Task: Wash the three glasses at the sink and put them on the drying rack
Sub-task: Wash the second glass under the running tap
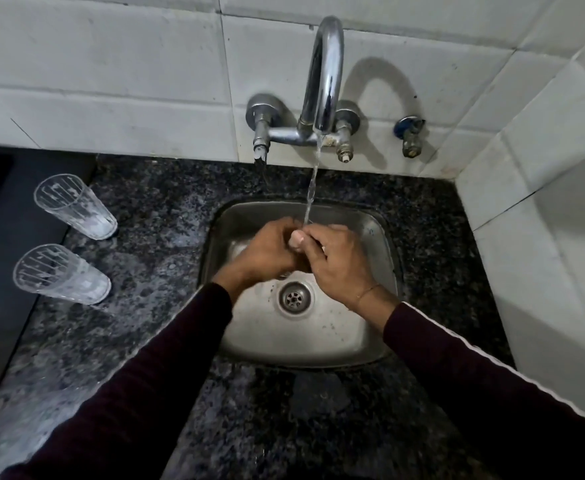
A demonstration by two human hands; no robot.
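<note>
Your two hands meet over the sink (381, 237), under the thin stream of water (313, 183) that falls from the tap (323, 77). Your left hand (267, 252) has its fingers curled, and your right hand (339, 263) has its fingers curled too, with the fingertips of both hands touching at the place where the water lands. Between and under the hands there is something clear and shiny, maybe a glass, but it is too hidden to tell, so I cannot tell if either hand grasps something or is only clenched. Two glasses stand upright on the counter (159, 216) at the left of the sink, well apart from your hands: the far glass (76, 206) and the near glass (60, 273). They are close to each other but not touching, and both sit just beside the edge of a dark mat (14, 216) that lies further left. Both glasses look cloudy with white marks inside. The drain (294, 298) is visible in the bottom of the sink, nearer to you than your hands. A small valve (409, 135) is on the tiled wall (111, 81) at the right of the tap. Your dark sleeves (152, 372) cover both arms to the wrists.
</note>
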